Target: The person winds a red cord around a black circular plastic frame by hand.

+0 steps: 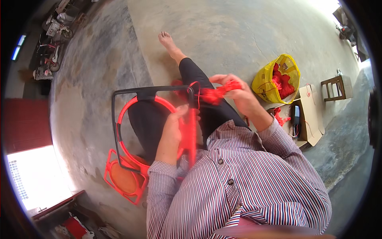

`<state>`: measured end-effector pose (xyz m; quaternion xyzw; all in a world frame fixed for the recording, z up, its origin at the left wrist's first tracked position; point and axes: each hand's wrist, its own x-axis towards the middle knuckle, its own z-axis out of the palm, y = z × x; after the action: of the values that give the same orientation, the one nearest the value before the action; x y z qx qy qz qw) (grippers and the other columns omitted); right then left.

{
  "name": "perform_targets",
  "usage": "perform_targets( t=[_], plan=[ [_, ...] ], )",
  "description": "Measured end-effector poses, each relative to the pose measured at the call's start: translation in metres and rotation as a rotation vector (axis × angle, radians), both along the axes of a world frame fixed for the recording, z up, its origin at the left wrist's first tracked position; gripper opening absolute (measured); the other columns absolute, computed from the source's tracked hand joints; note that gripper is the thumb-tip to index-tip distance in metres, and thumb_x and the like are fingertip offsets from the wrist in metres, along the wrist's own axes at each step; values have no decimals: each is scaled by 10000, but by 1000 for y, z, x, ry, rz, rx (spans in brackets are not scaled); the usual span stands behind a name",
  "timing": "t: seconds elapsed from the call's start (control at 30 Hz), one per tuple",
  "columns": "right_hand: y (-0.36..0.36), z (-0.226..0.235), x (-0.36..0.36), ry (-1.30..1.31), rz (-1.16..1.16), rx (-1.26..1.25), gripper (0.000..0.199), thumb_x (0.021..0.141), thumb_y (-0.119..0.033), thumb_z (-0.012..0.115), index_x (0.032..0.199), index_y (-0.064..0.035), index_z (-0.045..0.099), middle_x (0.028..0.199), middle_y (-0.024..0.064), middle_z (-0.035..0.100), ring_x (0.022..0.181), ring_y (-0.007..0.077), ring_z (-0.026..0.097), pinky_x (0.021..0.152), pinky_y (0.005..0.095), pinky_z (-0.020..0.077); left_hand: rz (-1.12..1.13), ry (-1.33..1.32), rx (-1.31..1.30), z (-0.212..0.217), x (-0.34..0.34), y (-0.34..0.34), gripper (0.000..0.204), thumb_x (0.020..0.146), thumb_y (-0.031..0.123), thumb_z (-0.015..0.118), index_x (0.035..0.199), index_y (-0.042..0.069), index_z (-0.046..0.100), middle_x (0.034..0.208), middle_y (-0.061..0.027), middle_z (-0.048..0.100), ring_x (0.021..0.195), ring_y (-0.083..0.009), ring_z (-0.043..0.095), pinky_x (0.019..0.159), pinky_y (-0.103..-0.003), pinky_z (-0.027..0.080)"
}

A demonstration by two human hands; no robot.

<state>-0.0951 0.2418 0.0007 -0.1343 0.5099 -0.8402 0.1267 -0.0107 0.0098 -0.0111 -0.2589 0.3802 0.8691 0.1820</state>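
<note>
Red frame: a plastic ring set in a dark square frame is propped on the lap, with a spare orange frame lying on the floor just beside it, lower left.
Left hand: the left hand is closed around the ring's right rim, where taut red cords run roughly up and down.
Long axis: the cords are stretched from the frame's upper right corner towards the striped shirt.
Right hand: the right hand is raised to the right of that corner, fingers pinched on a red tassel bundle.
Nearer hand: the cords are touched by the left; the bundle is held only by the right.
Far right: a yellow bag of red tassels sits on the floor, well apart.
</note>
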Motion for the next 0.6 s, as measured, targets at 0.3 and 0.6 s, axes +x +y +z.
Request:
perform_targets(
  t=[0.3, 0.6],
  plan=[
    [72, 92, 97, -343, 488, -125, 339, 779, -187, 748, 908, -46, 467, 788, 72, 569, 617, 108, 509, 543, 271, 430, -79, -91, -72, 6, -7, 3, 214, 898, 204, 644, 979, 5, 641, 777, -138, 672, 638, -219, 651, 611, -338, 542],
    [198, 115, 58, -55, 103, -536, 229, 972, -360, 538, 943, -140, 594, 761, -33, 541, 653, 81, 542, 570, 265, 468, -34, -76, -122, -2, -8, -11, 183, 848, 167, 657, 953, 18, 642, 755, -129, 661, 617, -220, 639, 595, -329, 536]
  ],
)
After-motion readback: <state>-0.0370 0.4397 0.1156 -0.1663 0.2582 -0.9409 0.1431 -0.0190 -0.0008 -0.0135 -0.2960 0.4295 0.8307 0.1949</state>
